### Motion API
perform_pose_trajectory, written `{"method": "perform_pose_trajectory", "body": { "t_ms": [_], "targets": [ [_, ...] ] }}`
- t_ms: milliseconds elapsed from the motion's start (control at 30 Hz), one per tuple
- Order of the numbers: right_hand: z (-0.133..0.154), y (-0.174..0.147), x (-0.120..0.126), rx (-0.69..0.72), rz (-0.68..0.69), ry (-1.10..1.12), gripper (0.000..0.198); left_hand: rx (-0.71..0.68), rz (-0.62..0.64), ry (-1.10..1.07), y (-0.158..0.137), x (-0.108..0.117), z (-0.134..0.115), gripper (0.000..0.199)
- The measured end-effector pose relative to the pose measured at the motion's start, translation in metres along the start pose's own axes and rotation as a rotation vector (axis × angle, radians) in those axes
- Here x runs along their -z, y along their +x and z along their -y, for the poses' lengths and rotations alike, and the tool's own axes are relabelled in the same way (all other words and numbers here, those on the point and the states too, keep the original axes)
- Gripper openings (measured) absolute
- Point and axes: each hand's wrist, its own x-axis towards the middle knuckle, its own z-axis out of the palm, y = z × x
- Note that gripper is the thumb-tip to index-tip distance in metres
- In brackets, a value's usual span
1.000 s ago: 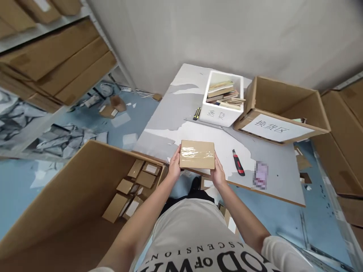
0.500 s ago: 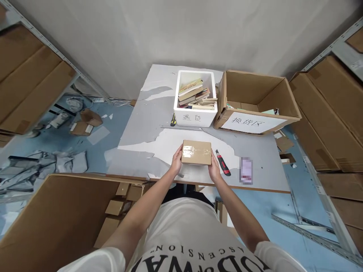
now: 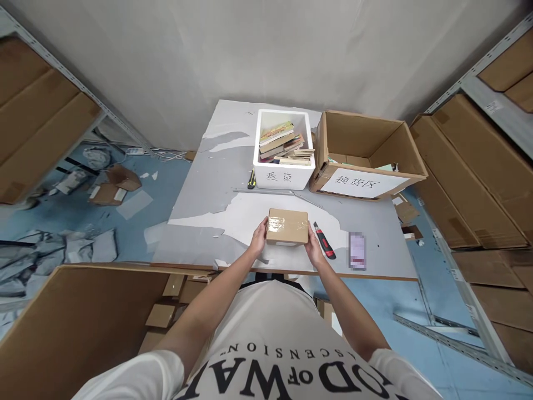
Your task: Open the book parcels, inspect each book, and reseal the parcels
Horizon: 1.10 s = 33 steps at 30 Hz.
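A small brown cardboard box with shiny clear tape across its top is held between my two hands, above the front part of the table. My left hand grips its left side, and my right hand grips the right side. Part of a pale label shows low on the box's near face. Just right of my right hand lies a red and black utility knife. Farther right is a phone-shaped thing, blurred by pixels.
Behind stands a white foam bin of books, with a yellow-black cutter beside it. A large open carton with a written label stands to its right. Lower left, a big carton holds several small boxes. The table has torn surface patches.
The box has tilted slightly, so more of its near face and a pale label show. Both hands keep their hold. The whole view has shifted a little.
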Motion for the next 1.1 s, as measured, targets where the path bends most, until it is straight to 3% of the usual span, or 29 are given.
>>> {"method": "perform_pose_trajectory", "body": {
  "t_ms": [133, 233, 333, 500, 633, 767, 933, 1100],
  "targets": [
    [-0.011, -0.008, 0.016, -0.077, -0.036, 0.045, 0.077, 0.059, 0.028, 0.012, -0.007, 0.020, 0.017, 0.058],
    [-0.022, -0.017, 0.025, -0.067, -0.035, -0.023, 0.085, 0.026, 0.107, 0.106, -0.017, 0.036, 0.022, 0.067],
    [-0.029, -0.021, 0.028, -0.049, -0.007, -0.095, 0.086, 0.000, 0.107, 0.186, -0.025, 0.043, 0.019, 0.068],
    [-0.028, -0.018, 0.016, 0.002, 0.030, -0.253, 0.057, -0.008, 0.140, 0.249, -0.026, 0.036, 0.017, 0.059],
    [-0.021, -0.016, 0.004, 0.026, -0.027, -0.417, 0.036, -0.037, 0.120, 0.290, -0.023, 0.028, 0.017, 0.051],
    [-0.003, -0.014, 0.004, 0.055, -0.019, -0.506, 0.035, -0.092, 0.086, 0.380, -0.021, 0.025, 0.001, 0.047],
    [0.032, 0.002, 0.012, 0.088, 0.098, -0.775, 0.041, -0.153, 0.092, 0.792, -0.010, 0.024, -0.037, 0.039],
    [0.043, 0.028, 0.011, -0.028, 0.135, -0.897, 0.040, -0.036, 0.116, 0.984, 0.007, 0.019, -0.047, 0.042]
  ]
}}
